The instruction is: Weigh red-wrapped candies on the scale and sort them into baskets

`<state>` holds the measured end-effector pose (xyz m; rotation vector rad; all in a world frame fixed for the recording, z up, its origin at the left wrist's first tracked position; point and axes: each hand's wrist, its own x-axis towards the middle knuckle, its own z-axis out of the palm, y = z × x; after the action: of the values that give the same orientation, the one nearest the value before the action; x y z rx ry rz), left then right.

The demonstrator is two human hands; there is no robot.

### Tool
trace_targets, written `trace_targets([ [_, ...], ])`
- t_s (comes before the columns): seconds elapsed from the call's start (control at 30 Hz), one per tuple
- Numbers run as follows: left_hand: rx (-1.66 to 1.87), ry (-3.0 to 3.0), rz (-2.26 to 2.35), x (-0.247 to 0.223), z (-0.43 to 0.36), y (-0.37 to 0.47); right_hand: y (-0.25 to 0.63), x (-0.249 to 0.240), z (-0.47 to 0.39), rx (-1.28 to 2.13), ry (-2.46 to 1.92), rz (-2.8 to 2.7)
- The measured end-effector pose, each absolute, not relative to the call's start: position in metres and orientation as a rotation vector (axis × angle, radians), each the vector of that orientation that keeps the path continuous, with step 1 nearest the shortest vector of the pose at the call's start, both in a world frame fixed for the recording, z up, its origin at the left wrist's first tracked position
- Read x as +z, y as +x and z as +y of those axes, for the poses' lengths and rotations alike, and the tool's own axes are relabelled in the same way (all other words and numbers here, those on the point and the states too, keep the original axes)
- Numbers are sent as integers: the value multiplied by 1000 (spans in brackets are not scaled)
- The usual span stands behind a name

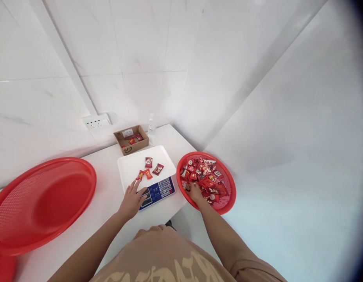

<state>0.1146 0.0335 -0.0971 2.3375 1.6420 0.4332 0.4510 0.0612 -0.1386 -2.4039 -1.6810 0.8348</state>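
Observation:
My left hand (131,200) rests with fingers spread at the near left corner of a white weighing scale (166,162), its thumb reaching over the blue display panel. Just beyond my fingertips on the scale pan is a red and yellow wrapped candy (140,175). An orange-red candy (148,174) and dark red ones (158,169) lie close by. Inside a red mesh basket (232,196) on the right, my right hand (195,192) has its fingers closed around a small candy packet (185,185). Many red wrapped candies (209,178) fill that basket.
Behind the scale stands an open cardboard box (136,148) with a few red packets inside. A clear plastic bottle (151,122) is beside it, near the wall. A large red basket (56,199) sits at the left. A wall socket (96,122) is above the white table (106,168).

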Motion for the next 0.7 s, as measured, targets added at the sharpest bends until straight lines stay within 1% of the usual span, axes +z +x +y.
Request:
trace_targets([
  [0.17, 519, 2279, 1719, -105, 19, 102, 446, -141, 71, 845, -2444, -1645],
  [0.33, 568, 2242, 1777, -104, 8, 90, 465, -132, 72, 1137, -2301, -1294],
  [0.43, 591, 2225, 1804, -109, -1, 82, 486, -124, 63, 1244, -2302, -1266],
  [0.5, 599, 2222, 1807, -113, -6, 77, 499, -120, 56, 1218, -2390, -1303],
  [0.6, 585, 2227, 1797, -117, -10, 72, 505, -117, 51, 1060, -2506, -1390],
  [0.7, 581, 2220, 1817, -113, -9, 73, 494, -119, 56, 898, -2500, -1497],
])
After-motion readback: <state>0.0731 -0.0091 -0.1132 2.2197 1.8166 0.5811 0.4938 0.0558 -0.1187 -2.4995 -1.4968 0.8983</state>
